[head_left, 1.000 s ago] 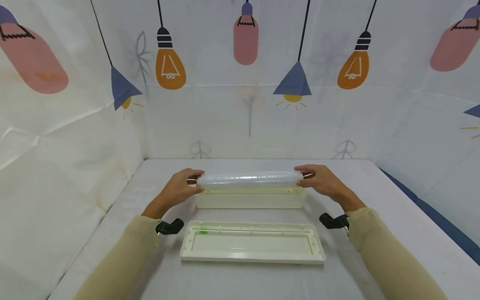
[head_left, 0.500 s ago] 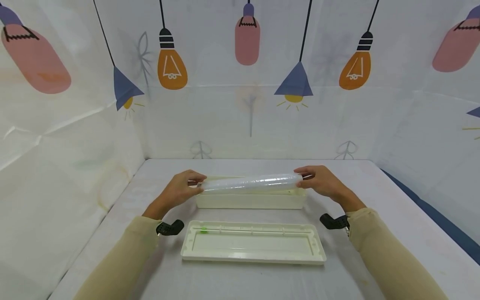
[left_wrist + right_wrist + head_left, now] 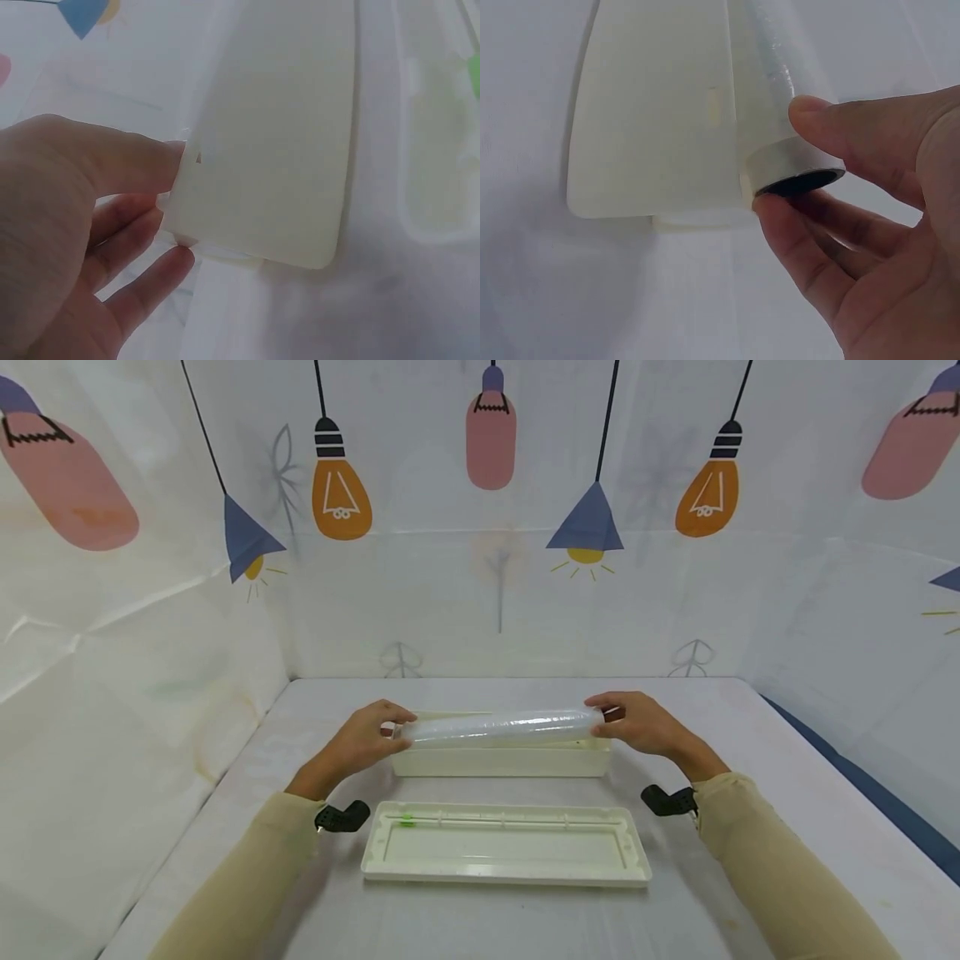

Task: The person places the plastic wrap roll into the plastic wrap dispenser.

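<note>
A clear plastic film roll [image 3: 502, 727] lies slightly tilted over the long cream box [image 3: 501, 763], its left end lower than its right. My left hand [image 3: 365, 739] grips the left end at the box's rim; in the left wrist view the wall of the box [image 3: 270, 150] hides most of that end from the left hand [image 3: 82, 217]. The roll's right end, a tube with a dark hollow [image 3: 802, 182], is pinched between thumb and fingers of my right hand [image 3: 645, 724], just above the box. The right wrist view shows the right hand [image 3: 877, 210] beside the box [image 3: 652, 112].
A cream rectangular lid [image 3: 506, 847] lies inner side up on the white table [image 3: 495, 927], in front of the box, with a small green piece [image 3: 407, 820] at its upper left. White sheets printed with lamps [image 3: 487, 593] stand behind and at the sides.
The roll's left end has dropped toward the box, so the roll now tilts and more of the box's back rim shows. Both hands keep their grip and have moved only slightly.
</note>
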Demonstrator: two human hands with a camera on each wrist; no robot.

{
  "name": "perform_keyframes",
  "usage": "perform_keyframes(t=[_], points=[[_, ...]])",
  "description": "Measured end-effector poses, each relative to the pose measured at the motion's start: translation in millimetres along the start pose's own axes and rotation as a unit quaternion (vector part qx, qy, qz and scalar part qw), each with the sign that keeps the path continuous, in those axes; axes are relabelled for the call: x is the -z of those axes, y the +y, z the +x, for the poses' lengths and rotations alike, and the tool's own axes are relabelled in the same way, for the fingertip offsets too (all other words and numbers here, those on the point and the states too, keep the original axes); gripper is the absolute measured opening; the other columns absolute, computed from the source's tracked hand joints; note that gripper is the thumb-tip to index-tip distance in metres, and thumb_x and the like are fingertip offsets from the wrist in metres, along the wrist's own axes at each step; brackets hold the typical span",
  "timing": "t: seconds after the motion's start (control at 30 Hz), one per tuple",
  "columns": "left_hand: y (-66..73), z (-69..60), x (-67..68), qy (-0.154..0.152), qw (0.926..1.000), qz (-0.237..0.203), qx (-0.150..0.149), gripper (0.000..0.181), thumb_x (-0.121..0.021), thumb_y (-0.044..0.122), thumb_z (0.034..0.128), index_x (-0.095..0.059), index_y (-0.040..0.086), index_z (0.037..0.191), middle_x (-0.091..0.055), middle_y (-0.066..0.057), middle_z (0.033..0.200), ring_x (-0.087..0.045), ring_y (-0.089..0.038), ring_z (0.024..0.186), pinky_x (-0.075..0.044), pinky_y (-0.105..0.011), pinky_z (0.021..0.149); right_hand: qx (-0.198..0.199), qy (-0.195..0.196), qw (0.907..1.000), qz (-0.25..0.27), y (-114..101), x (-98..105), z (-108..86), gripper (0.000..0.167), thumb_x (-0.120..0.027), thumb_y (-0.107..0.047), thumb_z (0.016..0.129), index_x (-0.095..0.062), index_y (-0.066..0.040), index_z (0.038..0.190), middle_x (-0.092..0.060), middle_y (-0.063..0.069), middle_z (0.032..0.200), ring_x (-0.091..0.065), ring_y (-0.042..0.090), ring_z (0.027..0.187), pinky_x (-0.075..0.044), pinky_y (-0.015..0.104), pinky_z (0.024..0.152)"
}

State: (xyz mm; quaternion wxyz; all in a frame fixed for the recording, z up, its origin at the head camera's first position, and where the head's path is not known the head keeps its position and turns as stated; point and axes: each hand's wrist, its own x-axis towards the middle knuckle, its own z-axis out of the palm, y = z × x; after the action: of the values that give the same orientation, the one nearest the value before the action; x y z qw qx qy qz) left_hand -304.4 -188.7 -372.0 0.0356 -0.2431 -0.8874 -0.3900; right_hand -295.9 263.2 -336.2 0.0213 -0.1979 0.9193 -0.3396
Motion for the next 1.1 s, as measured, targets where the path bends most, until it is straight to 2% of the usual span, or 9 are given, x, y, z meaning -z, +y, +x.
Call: perform_keyframes(t=[0.27, 0.6, 0.87, 1.1], points=[[0.3, -0.2, 0.1, -0.006, 1.0000, 0.005, 0.000, 0.035, -0.074, 0.007, 0.0910, -0.067, -0.002, 0.124, -0.058, -0.017, 0.126, -0.057, -0.035, 0.117, -0.052, -0.047, 0.097, 0.006, 0.002, 1.0000, -0.004, 1.3, 0.0, 2.3, 0.051, -0.073, -0.017, 0.093, -0.057, 0.002, 0.138, -0.058, 0.021, 0.135, -0.058, 0.037, 0.121, -0.050, 0.053, 0.097], [7.0, -0.7, 1.8, -0.013, 0.9997, 0.005, 0.017, 0.035, -0.073, 0.008, 0.0918, -0.067, -0.002, 0.124, -0.057, -0.017, 0.129, -0.056, -0.036, 0.119, -0.051, -0.047, 0.098, 0.003, 0.010, 0.9997, -0.020, 4.5, -2.8, 2.7, 0.047, -0.075, -0.017, 0.092, -0.061, 0.001, 0.133, -0.062, 0.019, 0.131, -0.058, 0.037, 0.121, -0.050, 0.053, 0.098], [4.1, -1.6, 0.8, -0.008, 0.9999, 0.007, 0.005, 0.034, -0.073, 0.008, 0.0919, -0.067, -0.003, 0.123, -0.058, -0.016, 0.127, -0.056, -0.034, 0.120, -0.051, -0.045, 0.099, -0.003, 0.006, 0.9999, -0.010, 3.9, -3.7, 1.9, 0.048, -0.075, -0.018, 0.092, -0.061, 0.001, 0.134, -0.061, 0.019, 0.131, -0.057, 0.037, 0.122, -0.050, 0.053, 0.097], [2.7, -3.6, 0.7, -0.007, 0.9999, 0.002, 0.009, 0.033, -0.072, 0.008, 0.0923, -0.068, -0.002, 0.123, -0.057, -0.015, 0.128, -0.055, -0.034, 0.121, -0.050, -0.046, 0.100, 0.001, 0.009, 0.9999, -0.012, 4.8, -6.5, 3.3, 0.046, -0.075, -0.015, 0.091, -0.061, 0.001, 0.133, -0.061, 0.019, 0.130, -0.058, 0.037, 0.121, -0.050, 0.053, 0.097]])
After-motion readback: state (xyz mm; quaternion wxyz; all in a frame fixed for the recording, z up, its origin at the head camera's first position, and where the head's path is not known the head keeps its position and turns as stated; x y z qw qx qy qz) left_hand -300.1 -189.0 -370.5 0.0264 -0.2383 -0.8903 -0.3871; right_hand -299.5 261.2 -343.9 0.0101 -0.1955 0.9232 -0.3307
